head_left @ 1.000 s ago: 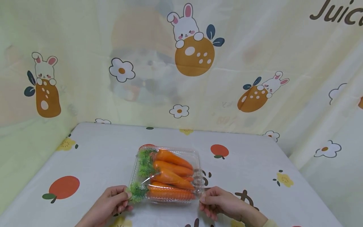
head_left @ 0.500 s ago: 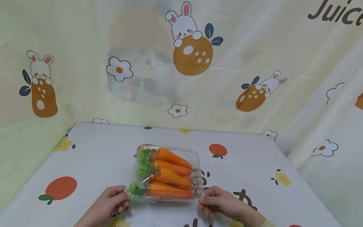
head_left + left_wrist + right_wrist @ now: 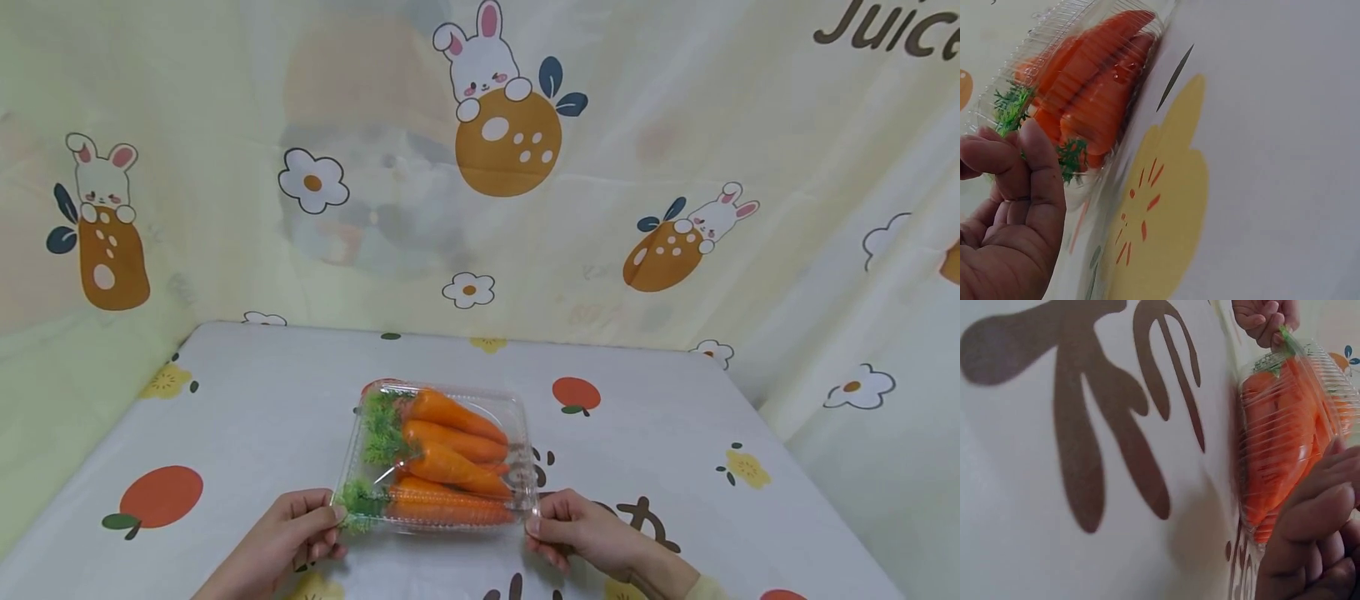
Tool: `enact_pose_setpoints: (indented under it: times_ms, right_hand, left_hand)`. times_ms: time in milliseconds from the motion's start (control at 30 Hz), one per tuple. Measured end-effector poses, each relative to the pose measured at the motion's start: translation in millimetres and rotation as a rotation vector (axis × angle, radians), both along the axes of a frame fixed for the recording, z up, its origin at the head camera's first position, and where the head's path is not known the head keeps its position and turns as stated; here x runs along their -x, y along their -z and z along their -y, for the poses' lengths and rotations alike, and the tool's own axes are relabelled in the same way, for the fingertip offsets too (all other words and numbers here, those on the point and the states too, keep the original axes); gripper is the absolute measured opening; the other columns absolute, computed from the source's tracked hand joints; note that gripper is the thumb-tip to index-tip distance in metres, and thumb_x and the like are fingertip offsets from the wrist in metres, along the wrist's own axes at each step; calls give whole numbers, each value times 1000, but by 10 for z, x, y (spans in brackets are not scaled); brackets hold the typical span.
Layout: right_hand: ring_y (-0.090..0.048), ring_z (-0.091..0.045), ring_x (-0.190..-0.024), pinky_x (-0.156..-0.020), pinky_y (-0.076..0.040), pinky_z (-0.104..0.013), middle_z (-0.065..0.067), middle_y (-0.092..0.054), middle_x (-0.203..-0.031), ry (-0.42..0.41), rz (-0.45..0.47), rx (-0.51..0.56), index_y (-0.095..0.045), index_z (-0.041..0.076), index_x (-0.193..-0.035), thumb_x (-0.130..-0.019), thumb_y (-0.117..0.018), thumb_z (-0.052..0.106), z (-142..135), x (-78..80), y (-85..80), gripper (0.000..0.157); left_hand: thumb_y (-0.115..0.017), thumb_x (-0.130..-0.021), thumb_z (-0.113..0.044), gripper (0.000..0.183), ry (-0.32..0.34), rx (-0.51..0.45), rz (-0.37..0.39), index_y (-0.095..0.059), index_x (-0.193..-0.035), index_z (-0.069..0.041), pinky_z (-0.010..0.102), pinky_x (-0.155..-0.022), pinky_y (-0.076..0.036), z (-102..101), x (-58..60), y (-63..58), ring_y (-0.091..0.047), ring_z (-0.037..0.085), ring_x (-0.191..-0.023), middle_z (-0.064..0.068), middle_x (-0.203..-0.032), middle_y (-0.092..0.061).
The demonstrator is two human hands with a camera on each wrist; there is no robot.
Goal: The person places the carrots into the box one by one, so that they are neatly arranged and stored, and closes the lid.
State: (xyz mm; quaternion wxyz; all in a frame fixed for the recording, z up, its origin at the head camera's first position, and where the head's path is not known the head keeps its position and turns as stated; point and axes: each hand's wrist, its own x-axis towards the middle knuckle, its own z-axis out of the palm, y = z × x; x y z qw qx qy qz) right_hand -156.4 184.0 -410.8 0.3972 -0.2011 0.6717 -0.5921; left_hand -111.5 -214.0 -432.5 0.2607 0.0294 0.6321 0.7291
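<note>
A clear plastic clamshell box lies at the middle front of the table in the head view, its lid down. Through it show several orange carrots with frilly green tops toward the left. My left hand pinches the box's near left corner between thumb and forefinger. At the near right corner, my right hand pinches the rim the same way. In the left wrist view a carrot presses close to the ribbed box wall, and green sprigs stick out by the fingertips.
A white tablecloth printed with fruit, flowers and brown lettering covers the table. Behind it and along both sides hangs a pale curtain with rabbit and flower prints.
Both hands keep their pinch on the box corners, and the box stays in nearly the same place. The head view has shifted slightly.
</note>
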Motion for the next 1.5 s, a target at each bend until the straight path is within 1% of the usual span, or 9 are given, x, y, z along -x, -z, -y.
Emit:
enact_pose_setpoints:
  times_ms: [267,500,700,933,1167,1267,1333,1433,1500]
  right_hand:
    - [-47,-4,-59,-56,-40,-15,9,-57,-68,6,-16,-70,-50,-27,-104,-106,-53,18,7,-17,-36,44]
    - [-47,-5,-58,-55,-41,-17,8,-58,-68,61,6,-88,-49,-26,-105,-106,-50,17,17,-13,-27,43]
    - [-47,-2,-55,-54,-39,-16,10,-58,-66,77,27,-45,-46,-29,-105,-103,-51,18,43,9,-22,47]
    - [-47,0,-54,-53,-40,-15,12,-59,-67,63,12,-15,-46,-31,-104,-103,-51,16,64,14,-38,48]
    - [-49,0,-54,-53,-43,-15,11,-59,-67,56,27,-19,-47,-30,-106,-104,-50,19,55,27,-51,49]
    - [-49,0,-55,-54,-44,-15,11,-59,-67,59,47,-26,-55,-22,-98,-105,-51,22,45,33,-57,44]
    - [-50,-1,-55,-55,-44,-15,11,-59,-68,60,55,-31,-63,-9,-92,-105,-50,23,41,36,-61,37]
    - [-50,-1,-56,-55,-44,-15,11,-59,-68,57,60,-37,-68,9,-92,-106,-50,24,41,38,-70,27]
    - [-50,-1,-56,-56,-44,-15,11,-59,-68,55,59,-37,-68,11,-92,-106,-49,24,39,39,-74,27]
  left_hand:
    - [-51,-106,-18,19,-10,-3,-2,-58,-88,-13,25,-77,-61,-7,2,15,-53,3,-61,-9,-70,-57]
    - [-49,-106,-18,26,-11,5,-2,-55,-81,-16,26,-78,-61,-6,9,4,-51,4,-60,-9,-69,-55]
    - [-44,-108,-26,32,-8,-13,11,-61,-81,-19,26,-79,-61,-5,26,-23,-49,3,-58,-9,-68,-56]
    - [-44,-108,-27,32,2,-16,24,-62,-83,-19,26,-80,-62,8,28,-49,-51,2,-58,-11,-66,-57]
    - [-44,-109,-41,42,-27,103,51,-69,-95,-11,23,-66,-52,6,1,-81,-52,7,-64,-7,-73,-63]
    - [-41,-109,-44,49,-34,147,36,-70,-103,-5,24,-65,-52,2,-9,-101,-53,8,-65,-5,-75,-64]
    - [-39,-110,-45,51,-32,159,27,-69,-105,-3,24,-65,-53,2,-10,-110,-54,9,-65,-4,-76,-65]
    - [-36,-110,-46,54,-28,170,20,-68,-106,-2,24,-66,-54,9,-14,-120,-56,9,-65,-3,-76,-66]
    - [-35,-110,-47,56,-22,176,15,-68,-106,-1,24,-66,-54,12,-14,-128,-56,9,-66,-3,-77,-66]
